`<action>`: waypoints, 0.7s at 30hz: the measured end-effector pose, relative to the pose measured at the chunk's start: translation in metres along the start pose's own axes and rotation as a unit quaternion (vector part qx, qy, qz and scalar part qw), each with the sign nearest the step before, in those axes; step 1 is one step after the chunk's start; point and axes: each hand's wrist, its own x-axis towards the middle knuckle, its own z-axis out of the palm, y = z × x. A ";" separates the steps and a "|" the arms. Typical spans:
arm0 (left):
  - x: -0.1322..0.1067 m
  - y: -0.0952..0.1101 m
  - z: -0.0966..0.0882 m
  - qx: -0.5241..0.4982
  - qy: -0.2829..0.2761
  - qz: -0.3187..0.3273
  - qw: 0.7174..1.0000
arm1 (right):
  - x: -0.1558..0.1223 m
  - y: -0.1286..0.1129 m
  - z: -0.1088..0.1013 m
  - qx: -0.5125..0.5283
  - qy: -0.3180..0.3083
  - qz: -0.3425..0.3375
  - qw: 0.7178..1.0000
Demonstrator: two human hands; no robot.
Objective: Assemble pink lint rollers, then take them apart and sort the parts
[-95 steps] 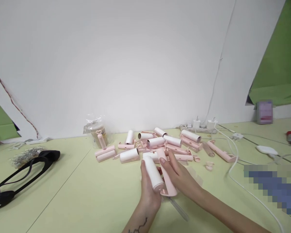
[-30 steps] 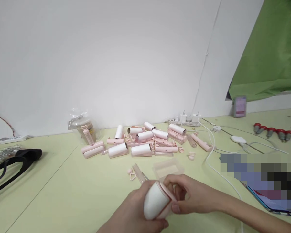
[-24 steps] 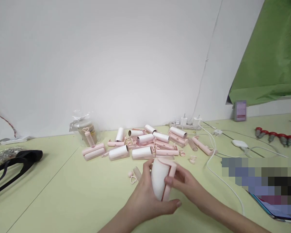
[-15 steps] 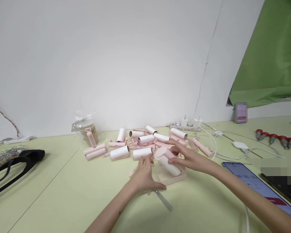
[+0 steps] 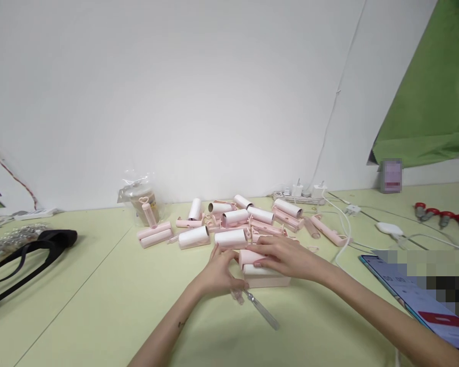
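My right hand (image 5: 286, 257) is closed over the top of a pink and white lint roller (image 5: 248, 257), thumb in front and fingers across it. The roller lies level on a pale pink box-like block (image 5: 270, 281). Beside their left end is my left hand (image 5: 218, 272), its fingers curved and its thumb apart, with a gap between them. Its thumb tip comes close to the block's lower left corner. Just in front lie a small screwdriver with a clear handle (image 5: 265, 312) and a small clear pink piece (image 5: 237, 296), partly covered by the thumb.
Several white rolls (image 5: 194, 237) and pink roller parts (image 5: 155, 235) are heaped behind my hands. A bagged cup (image 5: 139, 199) stands back left, near black straps (image 5: 42, 260). At right are a phone (image 5: 409, 290), white cables (image 5: 344, 224) and red-topped pieces (image 5: 445, 216).
My right hand has lowered the tilted lint roller until it lies level on the block. My left hand's thumb and fingers have drawn in towards the roller's left end. The view has shifted slightly.
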 end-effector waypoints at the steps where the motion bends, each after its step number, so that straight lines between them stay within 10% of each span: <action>1: -0.001 -0.002 -0.001 0.001 -0.001 -0.002 1.000 | 0.001 -0.002 0.000 -0.001 0.001 0.000 1.000; 15: -0.004 -0.008 -0.018 -0.062 -0.046 0.019 0.997 | 0.004 -0.025 0.037 -0.081 0.097 -0.051 0.991; 21: 0.001 -0.024 -0.047 -0.146 0.162 0.121 0.968 | 0.045 -0.055 0.071 -0.161 0.050 -0.019 0.985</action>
